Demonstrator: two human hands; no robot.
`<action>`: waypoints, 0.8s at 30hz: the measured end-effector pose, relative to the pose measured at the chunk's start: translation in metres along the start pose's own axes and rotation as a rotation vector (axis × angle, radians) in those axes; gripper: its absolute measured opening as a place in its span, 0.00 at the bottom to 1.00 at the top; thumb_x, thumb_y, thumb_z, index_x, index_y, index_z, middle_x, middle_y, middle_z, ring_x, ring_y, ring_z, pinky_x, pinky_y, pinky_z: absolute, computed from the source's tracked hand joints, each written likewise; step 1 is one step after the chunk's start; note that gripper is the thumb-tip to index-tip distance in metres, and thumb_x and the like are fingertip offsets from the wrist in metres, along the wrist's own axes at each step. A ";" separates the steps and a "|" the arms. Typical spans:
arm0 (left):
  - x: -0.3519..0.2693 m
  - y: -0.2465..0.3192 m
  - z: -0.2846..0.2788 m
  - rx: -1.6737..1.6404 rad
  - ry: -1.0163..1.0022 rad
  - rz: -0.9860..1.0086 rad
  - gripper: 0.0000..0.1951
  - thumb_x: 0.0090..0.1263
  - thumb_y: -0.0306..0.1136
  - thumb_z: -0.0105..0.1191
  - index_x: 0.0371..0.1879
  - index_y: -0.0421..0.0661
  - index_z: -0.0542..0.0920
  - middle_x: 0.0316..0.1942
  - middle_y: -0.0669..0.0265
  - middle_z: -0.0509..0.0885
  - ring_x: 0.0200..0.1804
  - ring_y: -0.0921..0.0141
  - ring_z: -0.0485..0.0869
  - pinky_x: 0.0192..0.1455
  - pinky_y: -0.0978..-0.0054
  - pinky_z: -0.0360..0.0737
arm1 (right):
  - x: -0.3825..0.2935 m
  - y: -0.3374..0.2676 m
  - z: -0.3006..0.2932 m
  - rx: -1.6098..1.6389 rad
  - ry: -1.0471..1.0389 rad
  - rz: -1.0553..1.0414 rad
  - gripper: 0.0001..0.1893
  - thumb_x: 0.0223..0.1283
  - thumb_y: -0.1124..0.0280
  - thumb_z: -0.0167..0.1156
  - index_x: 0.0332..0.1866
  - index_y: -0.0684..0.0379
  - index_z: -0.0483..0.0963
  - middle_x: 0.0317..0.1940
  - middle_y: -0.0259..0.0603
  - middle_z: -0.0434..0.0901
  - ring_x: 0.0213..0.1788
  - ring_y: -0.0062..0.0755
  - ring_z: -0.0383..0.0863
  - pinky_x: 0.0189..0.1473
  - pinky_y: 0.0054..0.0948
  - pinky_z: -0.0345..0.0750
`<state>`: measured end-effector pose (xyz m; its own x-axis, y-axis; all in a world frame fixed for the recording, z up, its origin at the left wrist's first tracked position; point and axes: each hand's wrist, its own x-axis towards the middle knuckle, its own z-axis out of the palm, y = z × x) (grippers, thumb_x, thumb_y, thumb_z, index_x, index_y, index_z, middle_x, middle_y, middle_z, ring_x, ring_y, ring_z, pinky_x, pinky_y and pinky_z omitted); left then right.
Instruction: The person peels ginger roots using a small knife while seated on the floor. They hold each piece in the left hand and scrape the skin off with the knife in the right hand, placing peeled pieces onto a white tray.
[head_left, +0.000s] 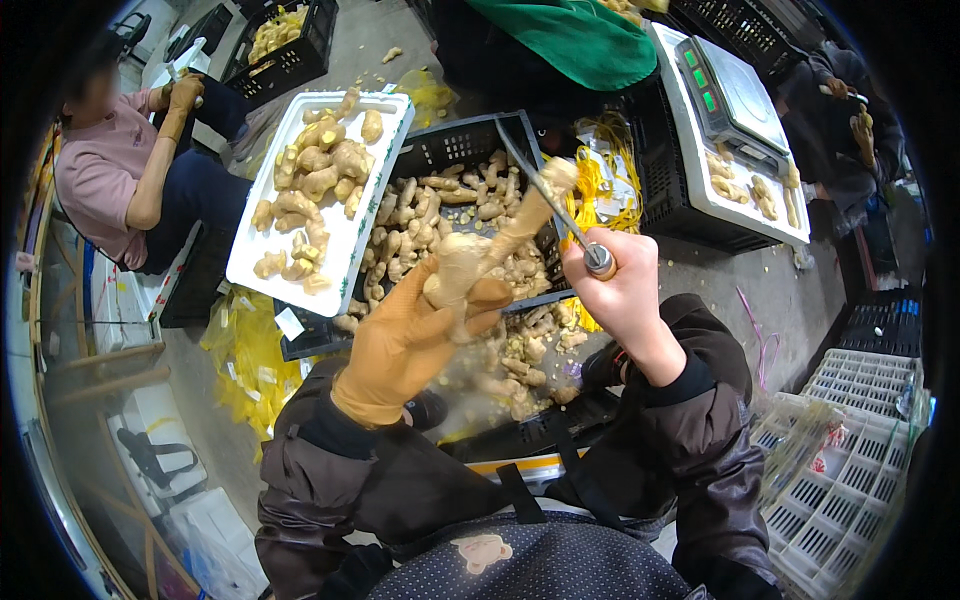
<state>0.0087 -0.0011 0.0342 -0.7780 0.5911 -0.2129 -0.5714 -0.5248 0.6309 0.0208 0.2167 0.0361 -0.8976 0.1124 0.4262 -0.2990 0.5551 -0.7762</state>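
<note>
A large piece of ginger root (461, 270) is held in my left hand (409, 341), which wears an orange glove; one long arm of the root points up and right. My bare right hand (619, 300) grips the round wooden handle of a knife (550, 196). Its blade slants up and left, passing beside or against the root's upper end; whether it touches cannot be told. Beneath both hands stands a black plastic crate (469, 135) with many ginger pieces. A white foam tray (341, 259) rests on the crate's left side, bearing several ginger pieces with cut ends.
Yellow mesh bags (251, 360) lie at left, and yellow tagged straps (611, 172) right of the crate. A digital scale (739, 97) stands on a foam lid at upper right. Co-workers sit at left and far right; another is ahead, partly seen. White plastic crates (840, 480) are at lower right.
</note>
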 end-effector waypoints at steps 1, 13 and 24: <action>0.000 0.000 -0.003 -0.085 -0.013 -0.010 0.23 0.68 0.33 0.47 0.58 0.34 0.61 0.46 0.48 0.77 0.47 0.58 0.78 0.56 0.58 0.70 | -0.001 0.000 0.000 0.005 -0.001 0.003 0.14 0.47 0.76 0.56 0.12 0.64 0.61 0.07 0.40 0.57 0.09 0.29 0.57 0.16 0.27 0.58; 0.009 -0.008 -0.028 0.245 -0.121 0.133 0.18 0.70 0.36 0.47 0.51 0.35 0.68 0.38 0.64 0.80 0.40 0.77 0.78 0.42 0.81 0.76 | -0.009 0.002 -0.001 -0.055 -0.011 -0.043 0.06 0.40 0.79 0.57 0.16 0.64 0.67 0.10 0.44 0.66 0.13 0.37 0.69 0.18 0.28 0.64; 0.023 -0.012 -0.029 -0.354 -0.311 -0.118 0.18 0.71 0.44 0.45 0.43 0.38 0.71 0.27 0.67 0.76 0.27 0.76 0.73 0.31 0.81 0.70 | -0.015 0.002 0.004 -0.048 -0.043 -0.029 0.05 0.39 0.79 0.58 0.16 0.63 0.69 0.10 0.43 0.67 0.13 0.38 0.70 0.18 0.29 0.64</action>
<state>-0.0094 0.0011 0.0004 -0.6187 0.7856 -0.0005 -0.7466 -0.5877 0.3116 0.0321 0.2131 0.0268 -0.9022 0.0611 0.4270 -0.3100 0.5965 -0.7403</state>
